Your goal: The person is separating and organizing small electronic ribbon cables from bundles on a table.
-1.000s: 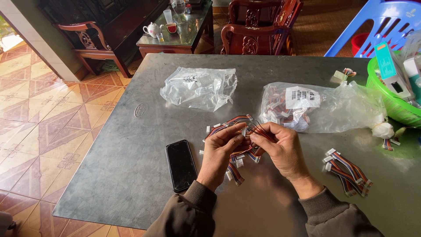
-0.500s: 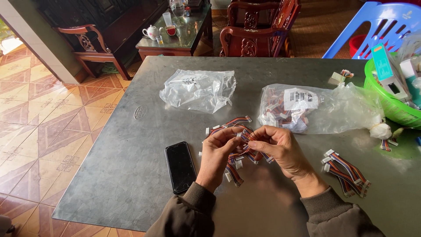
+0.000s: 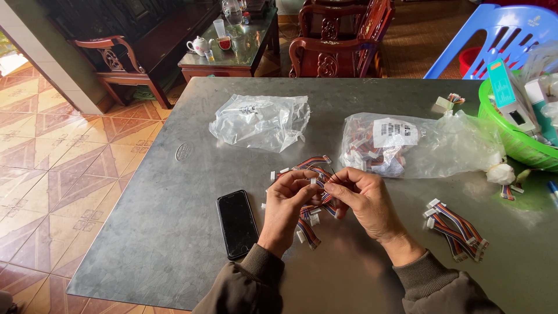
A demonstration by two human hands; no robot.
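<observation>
both hands meet over the grey counter (image 3: 174, 232): the left hand (image 3: 289, 200) and right hand (image 3: 361, 200) pinch a bundle of coloured wires (image 3: 311, 218) between them, beside a black phone (image 3: 237, 223).

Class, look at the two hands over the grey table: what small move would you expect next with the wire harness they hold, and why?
Probably the right hand pulls one wire harness free. Both hands pinch it, the left hand holding it above a loose pile of harnesses, and a sorted bunch lies to the right.
</observation>
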